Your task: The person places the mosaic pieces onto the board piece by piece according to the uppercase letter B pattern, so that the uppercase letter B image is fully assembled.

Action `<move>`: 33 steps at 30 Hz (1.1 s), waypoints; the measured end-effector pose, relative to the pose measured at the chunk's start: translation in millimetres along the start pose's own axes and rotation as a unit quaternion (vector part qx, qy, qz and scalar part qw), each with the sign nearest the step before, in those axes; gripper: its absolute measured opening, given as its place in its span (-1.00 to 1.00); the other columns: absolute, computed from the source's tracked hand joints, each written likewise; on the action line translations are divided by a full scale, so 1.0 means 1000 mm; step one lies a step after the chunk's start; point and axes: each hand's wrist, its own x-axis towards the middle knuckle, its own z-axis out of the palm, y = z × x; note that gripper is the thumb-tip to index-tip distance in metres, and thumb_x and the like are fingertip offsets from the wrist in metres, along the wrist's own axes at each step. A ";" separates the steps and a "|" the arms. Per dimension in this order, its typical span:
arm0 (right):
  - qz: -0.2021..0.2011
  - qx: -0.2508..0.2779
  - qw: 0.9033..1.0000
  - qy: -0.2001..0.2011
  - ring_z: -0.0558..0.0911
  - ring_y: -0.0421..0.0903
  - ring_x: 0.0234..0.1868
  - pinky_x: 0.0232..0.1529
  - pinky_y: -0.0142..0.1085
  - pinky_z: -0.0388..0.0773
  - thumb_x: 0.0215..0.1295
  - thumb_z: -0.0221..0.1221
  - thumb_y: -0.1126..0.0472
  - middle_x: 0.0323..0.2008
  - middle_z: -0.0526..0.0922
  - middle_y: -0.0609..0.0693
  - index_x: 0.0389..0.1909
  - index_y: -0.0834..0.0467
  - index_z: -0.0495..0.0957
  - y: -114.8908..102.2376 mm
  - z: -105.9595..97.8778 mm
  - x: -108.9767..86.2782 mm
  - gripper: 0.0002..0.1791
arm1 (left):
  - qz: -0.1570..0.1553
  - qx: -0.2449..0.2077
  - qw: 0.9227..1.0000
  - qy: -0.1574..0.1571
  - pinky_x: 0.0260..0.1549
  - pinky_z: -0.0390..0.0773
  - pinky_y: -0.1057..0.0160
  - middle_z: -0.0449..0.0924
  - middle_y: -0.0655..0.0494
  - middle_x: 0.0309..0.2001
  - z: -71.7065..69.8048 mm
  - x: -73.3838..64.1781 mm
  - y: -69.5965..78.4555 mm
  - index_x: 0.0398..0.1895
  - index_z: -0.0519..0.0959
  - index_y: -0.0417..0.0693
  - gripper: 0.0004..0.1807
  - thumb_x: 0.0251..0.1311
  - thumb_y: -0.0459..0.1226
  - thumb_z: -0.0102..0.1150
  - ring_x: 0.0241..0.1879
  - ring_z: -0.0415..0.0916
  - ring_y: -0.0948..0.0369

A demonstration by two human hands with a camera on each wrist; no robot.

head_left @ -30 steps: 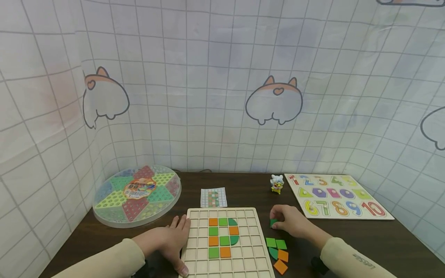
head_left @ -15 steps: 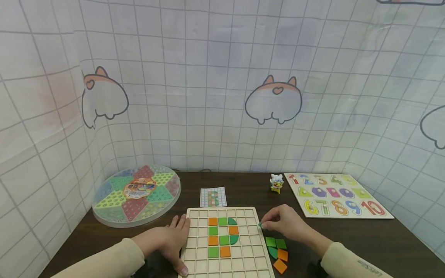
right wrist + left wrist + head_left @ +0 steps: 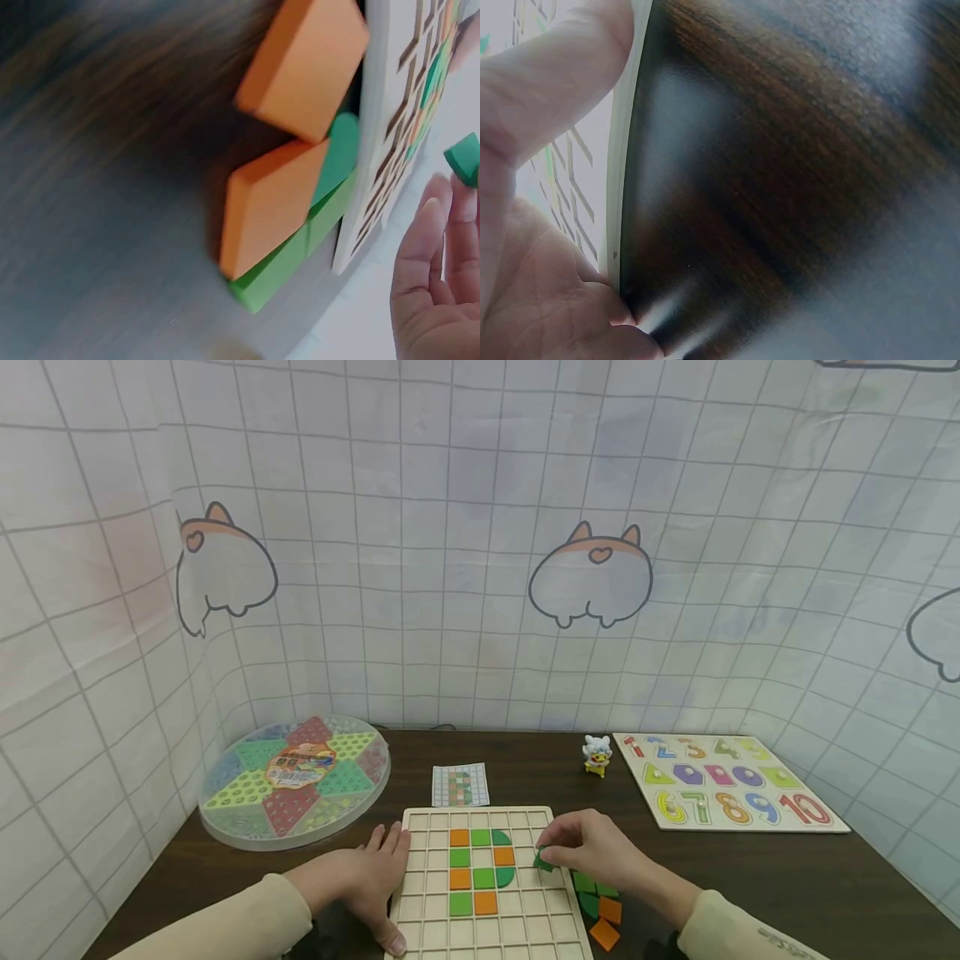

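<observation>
One hand, the left hand (image 3: 367,878), rests on the left edge of the board (image 3: 514,933), thumb wide; the right hand (image 3: 596,845) pinches a green piece (image 3: 466,158) above the board's right side.

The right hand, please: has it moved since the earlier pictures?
Yes: in the head view, the right hand has moved left, from beside the board to reaching over its right edge.

The head view's bottom edge cuts off the grid board (image 3: 513,932).
</observation>
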 end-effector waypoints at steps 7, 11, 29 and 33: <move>0.016 0.010 1.000 -0.019 0.65 -0.16 -0.33 -0.33 -0.34 0.62 0.34 0.33 0.29 -0.33 0.76 -0.03 -0.18 0.25 0.74 -0.009 0.012 0.004 -0.88 | -0.001 0.000 1.000 0.000 0.47 0.11 -0.31 -0.33 -0.26 0.66 0.000 0.000 0.000 0.67 -0.21 -0.16 0.81 -0.64 0.64 0.36 0.62 -0.35 -0.29; 0.010 -0.006 0.999 -0.037 0.66 -0.19 -0.29 -0.28 -0.37 0.59 0.30 0.34 0.34 -0.28 0.79 -0.01 -0.21 0.22 0.76 -0.015 0.023 0.005 -0.91 | 0.001 0.001 1.000 0.002 0.47 0.11 -0.31 -0.33 -0.27 0.66 0.002 0.003 -0.003 0.66 -0.21 -0.17 0.83 -0.66 0.65 0.36 0.62 -0.35 -0.30; -0.004 -0.039 0.998 -0.057 0.65 -0.21 -0.43 -0.38 -0.38 0.58 0.17 0.41 0.41 -0.44 0.77 -0.01 -0.40 0.21 0.75 -0.027 0.045 0.011 -0.94 | 0.001 -0.008 1.000 -0.002 0.48 0.09 -0.31 -0.34 -0.26 0.66 0.001 0.002 -0.002 0.67 -0.21 -0.15 0.82 -0.66 0.64 0.36 0.62 -0.37 -0.29; -0.011 -0.063 0.997 -0.045 0.63 -0.25 -0.44 -0.38 -0.38 0.57 0.18 0.41 0.39 -0.45 0.77 -0.05 -0.42 0.13 0.76 -0.026 0.048 0.011 -0.91 | 0.002 -0.007 1.000 -0.004 0.47 0.09 -0.31 -0.35 -0.26 0.66 0.004 0.007 -0.005 0.67 -0.22 -0.16 0.83 -0.67 0.64 0.35 0.62 -0.38 -0.29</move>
